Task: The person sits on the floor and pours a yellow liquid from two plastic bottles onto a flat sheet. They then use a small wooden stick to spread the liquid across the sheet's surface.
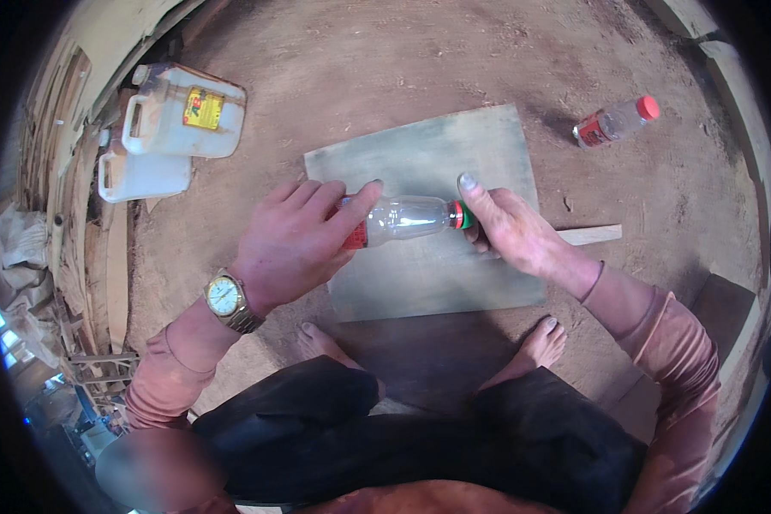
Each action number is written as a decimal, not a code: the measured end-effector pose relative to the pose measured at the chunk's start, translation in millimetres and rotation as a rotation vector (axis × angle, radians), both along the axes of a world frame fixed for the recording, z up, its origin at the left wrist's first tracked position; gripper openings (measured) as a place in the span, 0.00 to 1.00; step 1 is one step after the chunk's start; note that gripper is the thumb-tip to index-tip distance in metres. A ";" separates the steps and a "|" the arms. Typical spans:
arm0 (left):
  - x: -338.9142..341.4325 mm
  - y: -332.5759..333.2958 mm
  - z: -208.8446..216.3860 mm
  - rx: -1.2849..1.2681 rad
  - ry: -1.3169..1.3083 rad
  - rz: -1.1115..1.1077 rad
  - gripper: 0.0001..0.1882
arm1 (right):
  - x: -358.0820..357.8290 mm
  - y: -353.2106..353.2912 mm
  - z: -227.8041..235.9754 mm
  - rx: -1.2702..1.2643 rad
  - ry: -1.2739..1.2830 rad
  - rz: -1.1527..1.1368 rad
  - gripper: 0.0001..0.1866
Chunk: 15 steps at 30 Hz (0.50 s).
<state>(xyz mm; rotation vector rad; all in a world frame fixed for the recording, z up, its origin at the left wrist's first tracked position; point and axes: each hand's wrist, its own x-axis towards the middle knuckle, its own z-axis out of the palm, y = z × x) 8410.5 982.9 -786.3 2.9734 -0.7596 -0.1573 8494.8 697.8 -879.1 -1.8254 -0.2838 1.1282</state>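
A clear plastic bottle (407, 218) with a red label lies sideways in the air above a grey-green board (437, 287). My left hand (304, 227) is wrapped round its labelled base end, covering most of the label. At the other end, the fingers of my right hand (514, 227) close on the green cap (464, 215), with the thumb stretched up past it. No liquid shows in the part of the bottle that I can see. Whether the cap is tight or loose, I cannot tell.
On the ground at the far right lies another clear bottle (623, 122) with a red cap. Two whitish jerrycans (164, 107) stand at the far left, beside stacked planks (70, 128). A thin wood strip (595, 234) lies right of the board. My bare feet (535, 344) flank its near edge.
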 end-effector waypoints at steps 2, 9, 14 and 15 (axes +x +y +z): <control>-1.2 0.3 4.6 0.027 -0.038 -0.001 0.43 | -0.6 16.9 4.6 -0.043 0.114 -0.039 0.47; -6.8 -6.4 2.7 -0.089 0.095 0.218 0.32 | -6.8 34.0 14.5 0.168 0.032 -0.367 0.33; 9.3 -0.4 12.5 -0.280 0.550 0.342 0.28 | 7.4 42.6 43.5 0.302 -0.209 -0.355 0.31; 14.3 2.6 15.3 -0.444 0.706 0.315 0.28 | 14.2 41.4 51.4 0.390 -0.367 -0.311 0.29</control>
